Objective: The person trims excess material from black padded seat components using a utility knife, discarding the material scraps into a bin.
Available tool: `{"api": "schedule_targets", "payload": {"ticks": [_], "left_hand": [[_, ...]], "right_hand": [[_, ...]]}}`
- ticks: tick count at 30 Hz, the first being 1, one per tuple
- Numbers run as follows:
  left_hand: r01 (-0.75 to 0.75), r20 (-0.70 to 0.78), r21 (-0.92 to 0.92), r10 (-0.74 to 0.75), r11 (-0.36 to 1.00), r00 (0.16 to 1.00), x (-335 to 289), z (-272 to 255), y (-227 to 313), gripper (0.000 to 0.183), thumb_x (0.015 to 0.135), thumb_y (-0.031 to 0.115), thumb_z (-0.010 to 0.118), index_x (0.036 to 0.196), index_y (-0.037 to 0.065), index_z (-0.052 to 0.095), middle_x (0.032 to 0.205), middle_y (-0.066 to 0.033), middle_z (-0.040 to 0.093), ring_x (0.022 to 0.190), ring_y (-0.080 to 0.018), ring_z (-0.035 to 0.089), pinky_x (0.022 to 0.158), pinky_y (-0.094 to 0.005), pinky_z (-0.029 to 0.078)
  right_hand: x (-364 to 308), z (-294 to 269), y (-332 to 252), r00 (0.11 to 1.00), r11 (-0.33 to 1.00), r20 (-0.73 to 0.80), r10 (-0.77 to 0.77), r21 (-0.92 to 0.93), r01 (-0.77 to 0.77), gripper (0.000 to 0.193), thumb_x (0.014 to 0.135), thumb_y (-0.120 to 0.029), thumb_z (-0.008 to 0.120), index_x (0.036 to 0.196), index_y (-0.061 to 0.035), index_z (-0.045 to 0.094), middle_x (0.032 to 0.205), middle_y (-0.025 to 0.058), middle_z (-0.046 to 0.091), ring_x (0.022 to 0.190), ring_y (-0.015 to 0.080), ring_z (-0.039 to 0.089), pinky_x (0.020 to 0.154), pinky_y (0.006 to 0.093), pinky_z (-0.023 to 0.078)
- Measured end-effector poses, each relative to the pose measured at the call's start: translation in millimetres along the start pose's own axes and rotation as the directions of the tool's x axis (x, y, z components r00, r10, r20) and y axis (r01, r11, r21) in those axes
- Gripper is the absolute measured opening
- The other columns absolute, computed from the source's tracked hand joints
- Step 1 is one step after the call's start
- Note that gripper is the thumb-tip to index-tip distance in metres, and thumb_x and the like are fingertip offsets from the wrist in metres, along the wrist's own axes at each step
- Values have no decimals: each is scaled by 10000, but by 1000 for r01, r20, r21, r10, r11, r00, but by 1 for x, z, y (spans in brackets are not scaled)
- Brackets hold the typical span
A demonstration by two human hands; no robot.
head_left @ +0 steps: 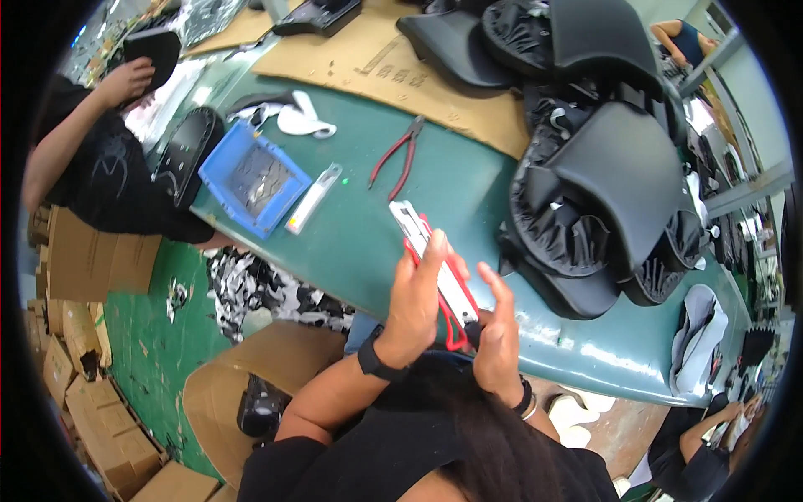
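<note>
In front of my body, above the near edge of the green table, is a red and white utility knife (452,289), long and slim, tilted with its upper end toward the far left. A red loop sticks out at its lower end. My left hand (413,303) is closed around its left side, the thumb lying along the white face. My right hand (498,339) grips the lower end, beside a small dark part; some of its fingers are hidden. Red-handled pliers (404,159) lie on the table just beyond the knife. Left of them rests a narrow clear plastic case (314,199).
A blue bin (251,180) stands at the table's left edge. Black padded seat-like covers (615,176) are piled on the right, partly over flat cardboard (376,71). A co-worker's hand (127,82) holds a black piece at left. An open carton (222,376) stands by my left side.
</note>
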State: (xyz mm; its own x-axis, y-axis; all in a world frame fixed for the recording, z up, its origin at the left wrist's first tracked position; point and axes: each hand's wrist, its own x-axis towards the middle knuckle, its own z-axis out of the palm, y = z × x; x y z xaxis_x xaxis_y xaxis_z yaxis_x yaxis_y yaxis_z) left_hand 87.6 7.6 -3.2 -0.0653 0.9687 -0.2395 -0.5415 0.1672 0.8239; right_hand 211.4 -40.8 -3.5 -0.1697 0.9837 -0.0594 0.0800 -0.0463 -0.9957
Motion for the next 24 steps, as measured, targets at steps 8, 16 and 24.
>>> {"api": "schedule_targets", "payload": {"ticks": [8, 16, 24], "left_hand": [[-530, 458, 392, 339, 752, 822, 20, 47, -21, 519, 1037, 508, 313, 1172, 29, 459, 1112, -62, 475, 1001, -122, 480, 893, -263, 408], [-480, 434, 514, 267, 711, 860, 136, 99, -9, 629, 913, 455, 628, 1261, -44, 470, 1184, -193, 549, 1142, -296, 527, 1002, -381, 400], [-396, 527, 242, 223, 886, 820, 114, 86, 33, 744, 772, 221, 796, 1350, -52, 417, 1233, -140, 555, 1144, -199, 535, 1000, -325, 425]], "right_hand": [[-11, -71, -12, 999, 979, 38, 14, 202, -21, 634, 959, -307, 542, 1429, 36, 290, 1191, 141, 527, 971, 183, 580, 781, 303, 497], [-3, -146, -30, 597, 921, -801, -36, 206, 331, 560, 997, -270, 514, 1461, -26, 316, 1030, 136, 600, 888, 197, 600, 847, 328, 491], [23, -133, -47, 786, 984, -593, -175, -130, 122, 386, 922, -164, 613, 1251, -1, 497, 944, -2, 506, 797, 63, 441, 709, 208, 391]]}}
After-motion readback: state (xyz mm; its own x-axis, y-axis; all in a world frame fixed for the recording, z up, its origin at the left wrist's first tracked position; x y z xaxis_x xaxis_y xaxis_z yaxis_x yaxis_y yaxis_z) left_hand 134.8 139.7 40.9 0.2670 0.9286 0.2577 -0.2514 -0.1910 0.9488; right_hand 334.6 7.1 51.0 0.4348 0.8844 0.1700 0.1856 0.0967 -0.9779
